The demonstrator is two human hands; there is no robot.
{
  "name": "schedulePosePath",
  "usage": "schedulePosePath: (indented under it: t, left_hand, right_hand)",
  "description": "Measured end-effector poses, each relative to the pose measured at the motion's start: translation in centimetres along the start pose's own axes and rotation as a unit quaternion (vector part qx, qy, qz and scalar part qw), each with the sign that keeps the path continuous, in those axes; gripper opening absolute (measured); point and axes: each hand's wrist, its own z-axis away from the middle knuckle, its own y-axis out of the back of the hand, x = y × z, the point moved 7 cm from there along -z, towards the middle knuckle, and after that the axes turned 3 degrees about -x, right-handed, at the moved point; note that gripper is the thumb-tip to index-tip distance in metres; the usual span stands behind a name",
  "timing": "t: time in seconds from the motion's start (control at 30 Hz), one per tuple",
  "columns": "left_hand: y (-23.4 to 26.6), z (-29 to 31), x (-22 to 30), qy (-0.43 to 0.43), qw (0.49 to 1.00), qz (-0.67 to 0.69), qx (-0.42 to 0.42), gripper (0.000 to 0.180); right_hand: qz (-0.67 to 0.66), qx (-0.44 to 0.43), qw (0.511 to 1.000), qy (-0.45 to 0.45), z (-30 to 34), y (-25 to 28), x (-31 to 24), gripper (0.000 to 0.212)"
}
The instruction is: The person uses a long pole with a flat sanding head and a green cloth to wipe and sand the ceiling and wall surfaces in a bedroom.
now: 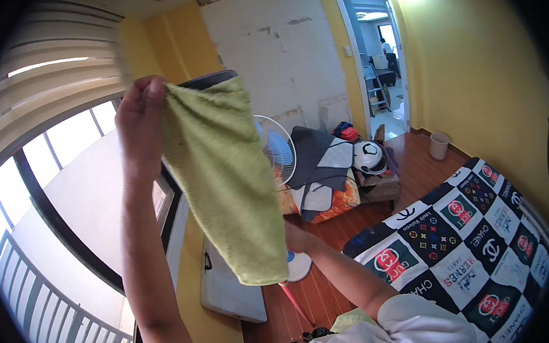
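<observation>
Head view: a left hand (140,113) pinches a green plush cloth (225,186), raised before a round fan (281,149); the partly hidden right hand's (295,237) grip cannot be told. A firm corner pinch should prevent slipping.

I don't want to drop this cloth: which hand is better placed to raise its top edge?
Probably your left hand: it pinches the upper-left corner of the plush green cloth. Your right hand sits lower, partly hidden behind the cloth's right edge.
</observation>
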Motion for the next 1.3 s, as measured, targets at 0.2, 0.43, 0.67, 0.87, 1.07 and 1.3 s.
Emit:
schedulePosePath:
  t: [0.2,0.43,0.67,0.87,1.07,1.3]
  left_hand:
    - [-1.8,0.1,1.6,-0.038,0.974,-0.221,0.033,0.028]
    - [-3.4,0.7,2.6,-0.043,0.973,-0.223,0.044,0.027]
    - [-4.2,1.5,1.1,-0.017,1.0,-0.006,-0.017,0.026]
    - [-5.2,2.3,-0.1,0.102,0.967,0.212,-0.097,0.026]
    - [-4.5,2.8,-1.7,0.105,0.951,0.292,0.011,0.021]
    - [-2.5,5.4,-3.6,0.084,0.977,0.165,0.105,0.024]
  right_hand:
    - [-0.183,0.217,0.95,0.131,-4.3,3.7,-16.1,0.042]
    - [0.404,0.194,0.82,0.356,-5.4,0.6,-30.6,0.027]
    - [0.454,0.286,0.751,0.385,-5.1,0.2,-33.6,0.012]
    - [0.43,0.397,0.749,0.31,-6.1,1.5,-33.2,0.018]
    - [0.452,0.331,0.739,0.375,-7.1,-0.3,-31.9,0.031]
    - [0.49,0.337,0.675,0.436,-7.8,-3.1,-30.8,0.032]
